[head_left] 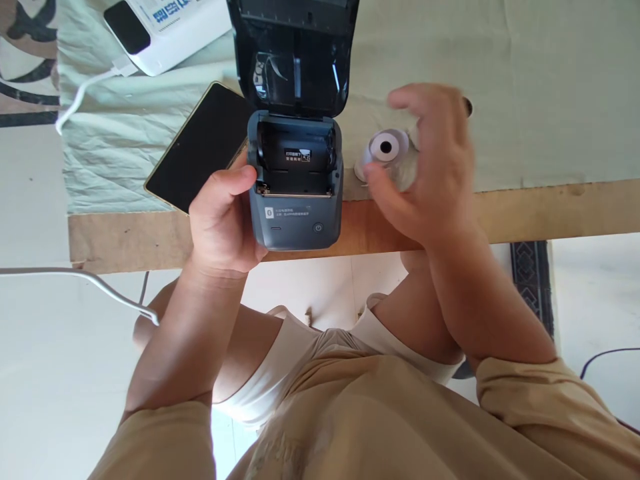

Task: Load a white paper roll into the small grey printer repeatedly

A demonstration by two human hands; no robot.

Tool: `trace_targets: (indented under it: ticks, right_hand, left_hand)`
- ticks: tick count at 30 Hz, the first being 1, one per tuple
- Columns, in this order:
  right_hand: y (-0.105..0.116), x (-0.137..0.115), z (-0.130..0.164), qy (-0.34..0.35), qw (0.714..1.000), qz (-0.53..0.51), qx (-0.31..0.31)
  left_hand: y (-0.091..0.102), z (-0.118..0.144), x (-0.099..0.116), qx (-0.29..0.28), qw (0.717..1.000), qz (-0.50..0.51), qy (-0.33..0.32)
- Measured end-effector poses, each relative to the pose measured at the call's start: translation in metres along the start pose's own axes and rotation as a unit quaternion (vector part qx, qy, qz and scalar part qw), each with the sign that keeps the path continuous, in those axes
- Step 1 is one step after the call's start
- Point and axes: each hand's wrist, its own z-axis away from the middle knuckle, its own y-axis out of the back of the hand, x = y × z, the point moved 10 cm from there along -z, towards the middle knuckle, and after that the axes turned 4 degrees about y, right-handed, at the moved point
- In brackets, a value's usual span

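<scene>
A dark blue-grey label printer (296, 220) with its black lid (295, 60) swung up is held at the table's front edge by my left hand (223, 210). My left thumb presses on its side and the fingers go beneath it. The printer's inner bay shows a small printed sticker and no roll. To the right, my right hand (435, 160) is over the table with thumb and fingers apart, slightly blurred. Close to its thumb lies a white paper roll (373, 152) with a dark core hole; whether the thumb touches it I cannot tell.
A black-screened tablet or phone (200, 147) lies left of the printer. Behind it is a white device (170, 33) with a dark panel and a plugged-in white cable (83, 97). Pale green cloth (550, 100) covers the table, whose wooden edge (540, 210) is bare. A small dark round thing (469, 107) sits behind my right hand.
</scene>
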Motion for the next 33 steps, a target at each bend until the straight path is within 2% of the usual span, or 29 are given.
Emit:
trace_targets:
  ticks: [2, 4, 6, 9, 12, 18, 21, 23, 24, 26, 28, 30, 33]
  right_hand:
    - [-0.023, 0.011, 0.002, -0.064, 0.996, 0.012, -0.061]
    - [-0.036, 0.023, 0.006, -0.124, 0.988, 0.009, -0.095]
    - [-0.038, 0.029, 0.006, -0.149, 0.983, 0.006, -0.104]
    - [-0.035, 0.028, 0.005, -0.144, 0.984, -0.021, -0.102]
    - [-0.027, 0.025, 0.003, -0.121, 0.988, -0.072, -0.063]
    - [-0.009, 0.027, 0.004, -0.091, 0.978, -0.166, 0.088]
    - [0.006, 0.011, 0.004, -0.062, 0.972, -0.168, 0.154]
    - [0.014, -0.01, 0.001, -0.018, 0.971, -0.172, 0.165]
    - [0.015, -0.023, -0.002, 0.008, 0.973, -0.173, 0.153]
    - [0.006, -0.045, -0.01, 0.043, 0.982, -0.163, 0.087]
    - [-0.007, -0.057, -0.017, 0.049, 0.99, -0.131, 0.019]
    - [-0.017, -0.057, -0.022, 0.028, 0.995, -0.098, -0.02]
    - [-0.024, -0.052, -0.025, 0.011, 0.996, -0.081, -0.031]
  left_hand:
    - [-0.002, 0.002, 0.003, -0.009, 1.0, 0.014, -0.015]
    - [-0.004, 0.002, 0.002, -0.017, 1.0, 0.015, -0.012]
    - [-0.006, 0.002, 0.001, -0.021, 1.0, 0.017, -0.002]
    - [-0.009, 0.002, 0.001, -0.036, 0.999, 0.029, -0.001]
    - [-0.007, 0.002, 0.001, -0.043, 0.999, 0.031, -0.002]
    - [-0.009, 0.001, -0.005, -0.054, 0.999, 0.005, 0.004]
    - [-0.008, 0.002, -0.004, -0.023, 1.0, -0.016, -0.006]
    - [-0.008, 0.003, -0.007, -0.019, 1.0, -0.023, 0.007]
    - [-0.008, 0.003, -0.009, -0.027, 0.999, -0.023, 0.013]
    - [-0.008, 0.004, -0.01, -0.05, 0.998, -0.018, 0.022]
    - [-0.004, 0.004, -0.013, -0.056, 0.998, -0.021, 0.037]
    - [0.001, 0.004, -0.015, -0.049, 0.997, -0.031, 0.051]
    - [0.006, 0.004, -0.016, -0.047, 0.996, -0.043, 0.057]
